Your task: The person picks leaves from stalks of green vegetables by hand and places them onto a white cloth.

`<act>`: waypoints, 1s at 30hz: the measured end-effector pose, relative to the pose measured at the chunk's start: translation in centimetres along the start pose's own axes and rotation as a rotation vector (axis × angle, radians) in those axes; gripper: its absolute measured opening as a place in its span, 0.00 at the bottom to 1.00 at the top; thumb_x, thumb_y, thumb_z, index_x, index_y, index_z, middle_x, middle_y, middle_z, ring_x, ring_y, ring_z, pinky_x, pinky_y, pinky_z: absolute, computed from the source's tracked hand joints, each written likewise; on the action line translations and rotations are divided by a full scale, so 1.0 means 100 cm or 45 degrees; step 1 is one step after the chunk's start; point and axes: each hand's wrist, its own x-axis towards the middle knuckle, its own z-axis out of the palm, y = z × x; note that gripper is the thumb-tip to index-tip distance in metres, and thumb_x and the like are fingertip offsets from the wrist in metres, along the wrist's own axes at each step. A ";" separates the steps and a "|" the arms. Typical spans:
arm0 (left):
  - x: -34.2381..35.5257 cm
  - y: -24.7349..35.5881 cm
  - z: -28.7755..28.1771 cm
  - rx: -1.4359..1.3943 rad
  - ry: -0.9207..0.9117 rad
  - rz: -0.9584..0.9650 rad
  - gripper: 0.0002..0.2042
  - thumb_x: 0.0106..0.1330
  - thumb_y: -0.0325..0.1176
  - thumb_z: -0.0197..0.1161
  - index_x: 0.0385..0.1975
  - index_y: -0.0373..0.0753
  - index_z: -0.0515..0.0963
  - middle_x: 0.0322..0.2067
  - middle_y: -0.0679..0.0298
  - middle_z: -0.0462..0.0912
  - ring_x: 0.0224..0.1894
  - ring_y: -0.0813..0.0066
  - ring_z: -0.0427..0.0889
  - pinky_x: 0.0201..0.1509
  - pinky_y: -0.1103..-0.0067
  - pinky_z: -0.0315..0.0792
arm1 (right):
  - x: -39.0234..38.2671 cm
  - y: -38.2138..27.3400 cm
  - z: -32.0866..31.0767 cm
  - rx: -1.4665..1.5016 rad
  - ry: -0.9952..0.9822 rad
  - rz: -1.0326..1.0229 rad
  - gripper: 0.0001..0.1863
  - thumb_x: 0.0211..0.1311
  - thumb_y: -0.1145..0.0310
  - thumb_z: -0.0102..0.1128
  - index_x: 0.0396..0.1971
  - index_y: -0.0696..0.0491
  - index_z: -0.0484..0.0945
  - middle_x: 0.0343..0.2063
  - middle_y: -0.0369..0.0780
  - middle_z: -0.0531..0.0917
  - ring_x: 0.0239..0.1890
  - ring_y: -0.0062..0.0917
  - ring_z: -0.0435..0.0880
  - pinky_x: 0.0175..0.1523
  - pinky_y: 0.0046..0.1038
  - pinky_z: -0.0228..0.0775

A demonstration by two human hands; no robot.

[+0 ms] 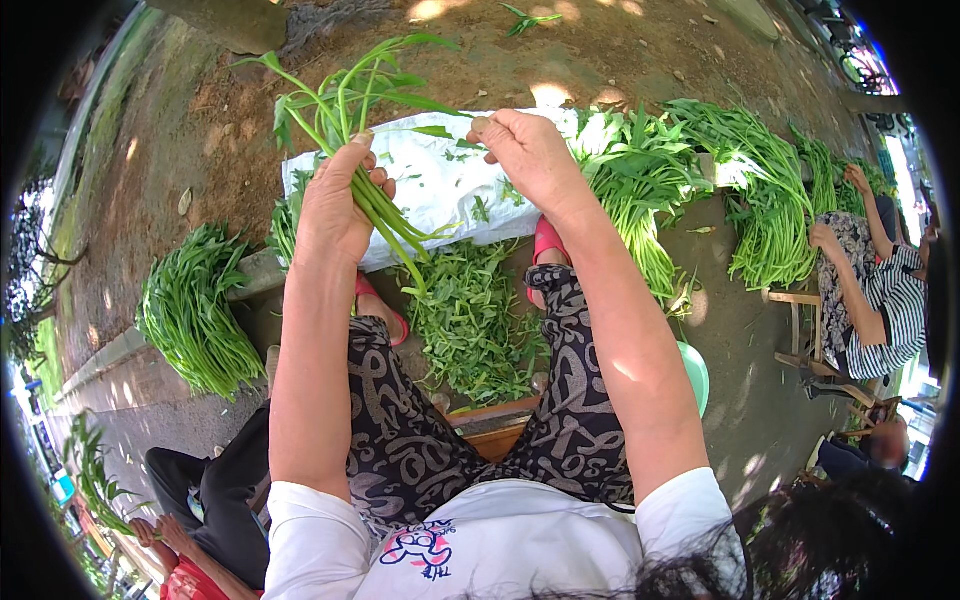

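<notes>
My left hand (340, 205) is closed round a small bunch of leafy green stems (395, 225), held upright at a slant over a white sheet (465, 195). To its right, my right hand (525, 160) is pinched at the tip of a long leaf from that bunch, above the sheet. Loose picked leaves (470, 320) lie heaped between my feet, and a few scraps sit on the sheet.
Bundles of greens lie along the kerb at left (200, 310) and right (760, 220). A mint-green basin (693, 380) is by my right leg. A co-worker in stripes (875, 300) sits at right; another in red (195, 570) holds stems at lower left. Bare soil stretches ahead.
</notes>
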 end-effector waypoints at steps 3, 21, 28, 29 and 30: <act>0.000 -0.004 0.000 0.070 -0.018 -0.007 0.07 0.60 0.31 0.63 0.32 0.39 0.72 0.23 0.70 0.72 0.23 0.80 0.71 0.30 0.78 0.70 | -0.001 -0.012 0.005 0.020 0.090 -0.109 0.12 0.62 0.65 0.55 0.34 0.60 0.80 0.25 0.37 0.82 0.29 0.20 0.78 0.35 0.22 0.69; -0.006 -0.018 0.016 0.174 -0.054 -0.037 0.08 0.59 0.30 0.64 0.28 0.39 0.71 0.22 0.69 0.72 0.22 0.80 0.72 0.28 0.79 0.70 | -0.003 -0.025 0.007 0.891 0.096 0.264 0.07 0.59 0.68 0.61 0.33 0.56 0.79 0.22 0.32 0.79 0.23 0.14 0.73 0.31 0.18 0.68; -0.008 -0.016 0.016 0.247 -0.041 -0.017 0.08 0.60 0.31 0.64 0.33 0.37 0.72 0.24 0.69 0.72 0.23 0.80 0.72 0.28 0.80 0.70 | 0.001 -0.020 0.006 0.244 0.223 -0.064 0.09 0.58 0.68 0.59 0.33 0.58 0.80 0.27 0.39 0.80 0.27 0.25 0.79 0.36 0.27 0.72; -0.007 -0.017 0.014 0.255 -0.068 -0.024 0.08 0.60 0.31 0.64 0.33 0.37 0.73 0.24 0.69 0.72 0.23 0.81 0.72 0.28 0.80 0.70 | 0.000 -0.021 0.009 0.190 0.225 -0.169 0.08 0.57 0.69 0.60 0.33 0.57 0.80 0.29 0.39 0.80 0.29 0.28 0.79 0.37 0.29 0.72; -0.007 -0.018 0.013 0.263 -0.096 -0.032 0.09 0.60 0.31 0.64 0.34 0.37 0.73 0.24 0.69 0.72 0.23 0.81 0.72 0.28 0.80 0.71 | -0.003 -0.022 0.013 0.135 0.227 -0.275 0.08 0.55 0.69 0.60 0.33 0.56 0.80 0.31 0.39 0.80 0.31 0.30 0.79 0.38 0.30 0.72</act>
